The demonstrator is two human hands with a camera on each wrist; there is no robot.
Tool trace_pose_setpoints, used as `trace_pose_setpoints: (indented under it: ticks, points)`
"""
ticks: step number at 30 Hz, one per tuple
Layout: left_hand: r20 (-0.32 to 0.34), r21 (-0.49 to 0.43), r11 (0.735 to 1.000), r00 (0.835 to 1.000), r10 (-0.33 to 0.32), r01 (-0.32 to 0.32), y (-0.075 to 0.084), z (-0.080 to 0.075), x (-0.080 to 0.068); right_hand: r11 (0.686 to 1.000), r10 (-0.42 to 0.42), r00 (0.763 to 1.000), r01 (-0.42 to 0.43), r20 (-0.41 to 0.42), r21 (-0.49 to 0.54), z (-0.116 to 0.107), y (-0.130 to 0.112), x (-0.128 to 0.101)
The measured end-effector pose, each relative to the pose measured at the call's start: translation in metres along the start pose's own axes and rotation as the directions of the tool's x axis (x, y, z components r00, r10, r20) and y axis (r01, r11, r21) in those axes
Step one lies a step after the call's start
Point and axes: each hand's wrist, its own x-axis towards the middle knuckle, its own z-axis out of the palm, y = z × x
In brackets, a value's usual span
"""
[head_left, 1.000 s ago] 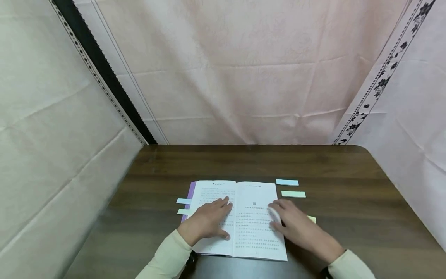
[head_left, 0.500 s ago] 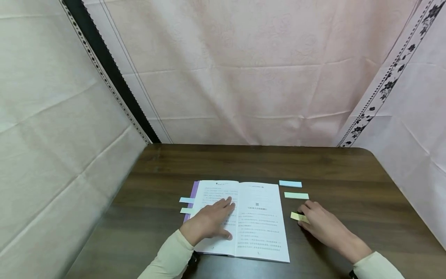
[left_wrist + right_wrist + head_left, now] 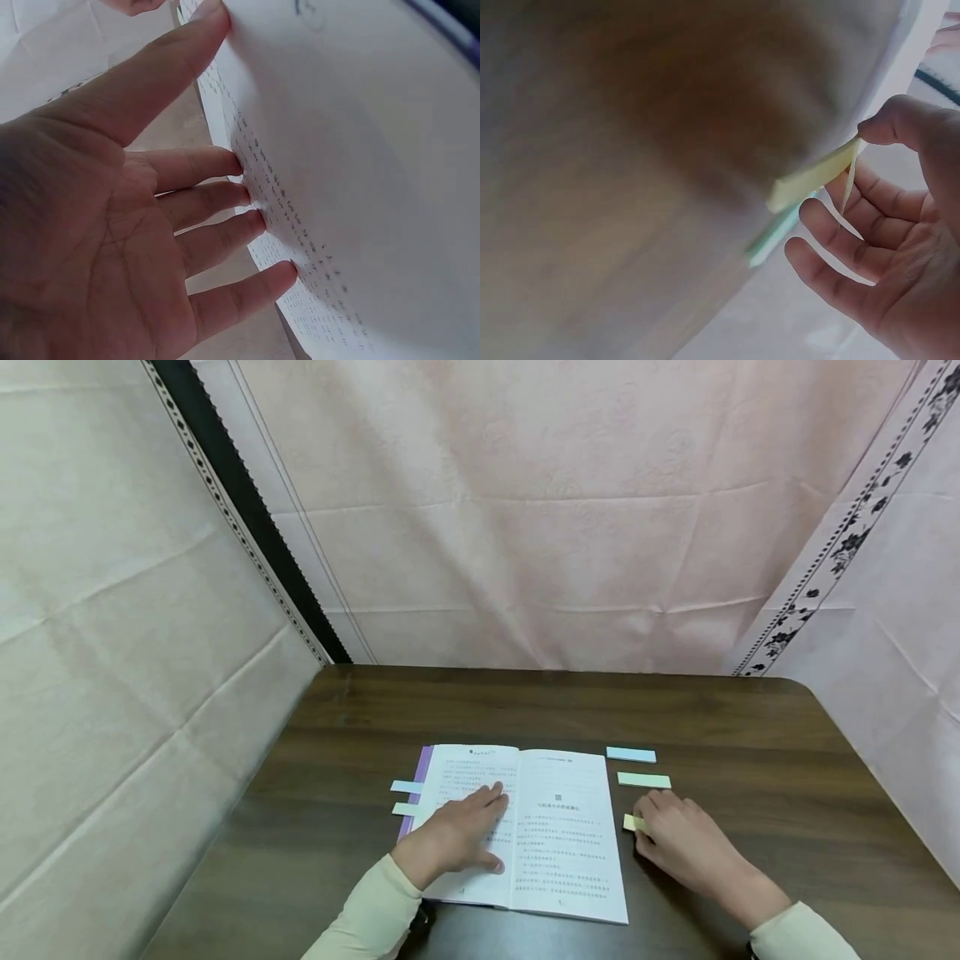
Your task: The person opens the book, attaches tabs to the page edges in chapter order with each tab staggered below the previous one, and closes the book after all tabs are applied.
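The left hand (image 3: 454, 835) lay flat with straight fingers on the left page of the open book (image 3: 558, 827), a white paperback of printed text with a purple cover edge, lying on the dark wooden surface (image 3: 750, 735). Just right of it, the right hand (image 3: 671, 839) pinched a thin sheet off the pale yellow sticky-note pad (image 3: 632, 822).

left sleeve (image 3: 360, 918): long, pale cream knit, smooth and plain, cuff ending at the wrist.
right sleeve (image 3: 798, 935): the same pale cream cloth, plain cuff at the wrist.
left wrist: a dark strap or band (image 3: 420, 914) shows just under the cuff.
left hand (image 3: 453, 835): bare, no rings or glove.
right hand (image 3: 678, 843): bare, no rings or glove.
fingers (image 3: 217, 199): short, unpainted nails as far as the views show.
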Motion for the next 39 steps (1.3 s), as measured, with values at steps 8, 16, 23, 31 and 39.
trace_pose_setpoints:
  ticks: [8, 16, 23, 31, 39]
  points:
    - [0.005, -0.005, 1.000, 1.000, -0.015, 0.015, 0.003, -0.002, -0.003, 0.985, -0.116, 0.993, 0.117, -0.021, 0.128, -0.001, -0.062, 0.017]
    - [0.000, -0.036, 0.999, 1.000, 0.013, -0.013, 0.005, 0.001, 0.002, 0.973, -0.187, 0.982, 0.182, 0.020, 0.144, 0.010, -0.091, 0.033]
    - [-0.093, -0.100, 0.994, 0.995, 0.034, -0.043, -0.001, 0.010, -0.001, 0.977, -0.194, 0.980, 0.189, 0.040, 0.102, 0.013, -0.099, 0.036]
    - [-0.278, -0.396, 0.918, 0.955, -0.101, -0.018, 0.012, 0.019, 0.008, 0.984, -0.146, 0.989, 0.142, 0.034, 0.103, 0.013, -0.103, 0.040]
    - [-0.252, -0.361, 0.928, 0.948, -0.194, 0.094, 0.021, 0.027, 0.015, 0.985, -0.117, 0.992, 0.112, 0.036, 0.130, 0.012, -0.105, 0.038]
